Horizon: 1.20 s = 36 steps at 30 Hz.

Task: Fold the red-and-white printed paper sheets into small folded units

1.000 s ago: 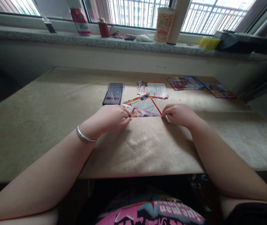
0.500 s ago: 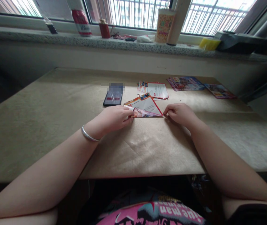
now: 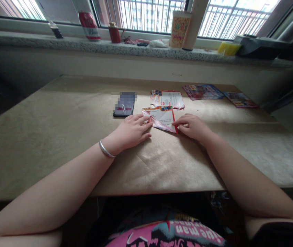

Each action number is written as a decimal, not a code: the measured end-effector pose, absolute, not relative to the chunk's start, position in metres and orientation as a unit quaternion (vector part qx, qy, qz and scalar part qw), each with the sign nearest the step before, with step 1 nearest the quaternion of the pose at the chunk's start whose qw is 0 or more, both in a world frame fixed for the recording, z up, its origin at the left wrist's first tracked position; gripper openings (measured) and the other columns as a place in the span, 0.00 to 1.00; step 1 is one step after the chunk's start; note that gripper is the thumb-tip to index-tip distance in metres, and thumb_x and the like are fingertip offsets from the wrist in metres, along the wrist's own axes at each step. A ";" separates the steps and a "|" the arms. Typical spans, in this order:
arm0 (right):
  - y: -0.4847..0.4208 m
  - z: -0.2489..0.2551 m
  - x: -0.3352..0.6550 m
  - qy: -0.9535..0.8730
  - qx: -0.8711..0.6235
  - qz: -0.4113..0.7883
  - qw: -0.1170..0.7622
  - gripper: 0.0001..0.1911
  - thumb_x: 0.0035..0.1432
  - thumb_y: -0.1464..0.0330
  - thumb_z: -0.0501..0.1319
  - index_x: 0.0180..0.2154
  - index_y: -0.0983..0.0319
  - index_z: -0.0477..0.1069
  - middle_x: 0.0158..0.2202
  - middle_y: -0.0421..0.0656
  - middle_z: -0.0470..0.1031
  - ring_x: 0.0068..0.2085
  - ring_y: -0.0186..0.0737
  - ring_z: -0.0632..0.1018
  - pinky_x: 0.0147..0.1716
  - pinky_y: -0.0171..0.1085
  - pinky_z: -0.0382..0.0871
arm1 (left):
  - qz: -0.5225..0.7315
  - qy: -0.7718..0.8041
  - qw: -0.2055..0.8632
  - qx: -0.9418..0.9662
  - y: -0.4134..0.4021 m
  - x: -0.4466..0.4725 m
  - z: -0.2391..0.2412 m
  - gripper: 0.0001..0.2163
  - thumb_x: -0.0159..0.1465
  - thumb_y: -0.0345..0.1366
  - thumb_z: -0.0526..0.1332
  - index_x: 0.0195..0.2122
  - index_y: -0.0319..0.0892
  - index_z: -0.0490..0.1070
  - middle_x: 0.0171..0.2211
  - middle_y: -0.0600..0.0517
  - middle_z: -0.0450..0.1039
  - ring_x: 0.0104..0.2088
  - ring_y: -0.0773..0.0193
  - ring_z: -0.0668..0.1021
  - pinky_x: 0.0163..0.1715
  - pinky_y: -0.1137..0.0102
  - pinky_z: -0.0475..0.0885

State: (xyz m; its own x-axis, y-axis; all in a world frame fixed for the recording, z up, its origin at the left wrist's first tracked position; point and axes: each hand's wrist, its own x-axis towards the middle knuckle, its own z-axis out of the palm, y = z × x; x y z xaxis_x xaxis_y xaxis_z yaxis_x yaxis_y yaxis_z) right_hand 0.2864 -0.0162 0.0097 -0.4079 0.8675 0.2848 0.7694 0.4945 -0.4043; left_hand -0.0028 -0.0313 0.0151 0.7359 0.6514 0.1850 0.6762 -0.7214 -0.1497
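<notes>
A folded colour leaflet [image 3: 161, 118] with a white face and red border lies on the brown paper-covered table [image 3: 58, 130]. My left hand [image 3: 132, 132], with a silver bangle on the wrist, pinches the leaflet's left corner with thumb and fingers. My right hand [image 3: 192, 126] has its fingers curled and pinches the leaflet's lower right corner. Both hands rest on the table.
A dark phone [image 3: 124, 109] lies just beyond my left hand. Flat leaflets [image 3: 168, 98] lie behind the folded one, with more leaflets [image 3: 202, 91] at the far right. The windowsill [image 3: 136, 48] holds a red can [image 3: 89, 24], a paper cup [image 3: 179, 28] and a yellow sponge [image 3: 226, 48].
The leaflet was a triangle with its long edge toward me; it is now turned and folded smaller. Both hands have shifted slightly forward, still at its left and right corners.
</notes>
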 end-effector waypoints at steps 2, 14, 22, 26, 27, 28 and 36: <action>-0.018 0.010 0.286 -0.856 -0.458 0.101 0.216 0.16 0.55 0.74 0.57 0.38 0.58 0.82 0.36 0.45 0.81 0.40 0.42 0.77 0.44 0.41 0.72 | -0.057 -0.382 0.101 -0.917 -0.032 -0.001 0.012 0.24 0.70 0.48 0.53 0.63 0.41 0.64 0.65 0.43 0.62 0.63 0.48 0.64 0.62 0.57 0.58; -0.024 0.014 0.280 -0.866 -0.415 0.009 0.280 0.15 0.60 0.73 0.56 0.42 0.55 0.79 0.41 0.46 0.77 0.45 0.44 0.75 0.50 0.47 0.71 | -0.071 -0.299 0.028 -0.951 -0.031 0.006 0.009 0.22 0.72 0.47 0.51 0.64 0.49 0.63 0.65 0.47 0.62 0.63 0.51 0.66 0.63 0.54 0.59; -0.020 0.014 0.287 -0.883 -0.395 0.013 0.255 0.17 0.58 0.74 0.58 0.46 0.52 0.77 0.57 0.44 0.71 0.60 0.49 0.67 0.61 0.58 0.61 | -0.063 -0.285 -0.018 -0.956 -0.026 0.005 0.020 0.15 0.72 0.42 0.51 0.51 0.42 0.73 0.64 0.47 0.63 0.62 0.57 0.68 0.63 0.58 0.61; -0.018 0.012 0.288 -0.890 -0.378 0.040 0.252 0.13 0.61 0.68 0.59 0.47 0.53 0.76 0.56 0.44 0.73 0.60 0.47 0.69 0.62 0.56 0.60 | -0.076 -0.310 0.016 -0.948 -0.029 0.006 0.019 0.15 0.71 0.43 0.52 0.48 0.43 0.73 0.64 0.48 0.65 0.60 0.55 0.71 0.62 0.52 0.59; -0.018 0.012 0.288 -0.890 -0.379 0.039 0.250 0.13 0.61 0.66 0.60 0.47 0.53 0.76 0.56 0.44 0.73 0.60 0.47 0.69 0.62 0.57 0.61 | -0.085 -0.317 0.032 -0.944 -0.030 0.005 0.018 0.15 0.71 0.43 0.52 0.47 0.43 0.74 0.63 0.49 0.65 0.59 0.54 0.71 0.62 0.50 0.59; -0.019 0.012 0.289 -0.891 -0.379 0.039 0.246 0.13 0.60 0.65 0.61 0.47 0.52 0.76 0.56 0.44 0.73 0.60 0.48 0.69 0.62 0.57 0.61 | -0.095 -0.322 0.048 -0.941 -0.031 0.005 0.018 0.14 0.71 0.43 0.53 0.47 0.43 0.74 0.63 0.49 0.66 0.58 0.53 0.72 0.62 0.49 0.58; -0.016 0.009 0.290 -0.910 -0.343 0.034 0.229 0.16 0.57 0.61 0.65 0.47 0.55 0.78 0.54 0.46 0.75 0.61 0.50 0.68 0.61 0.55 0.61 | -0.126 -0.350 0.071 -0.925 -0.037 0.010 0.019 0.21 0.65 0.52 0.59 0.49 0.40 0.73 0.60 0.45 0.70 0.56 0.48 0.73 0.65 0.45 0.51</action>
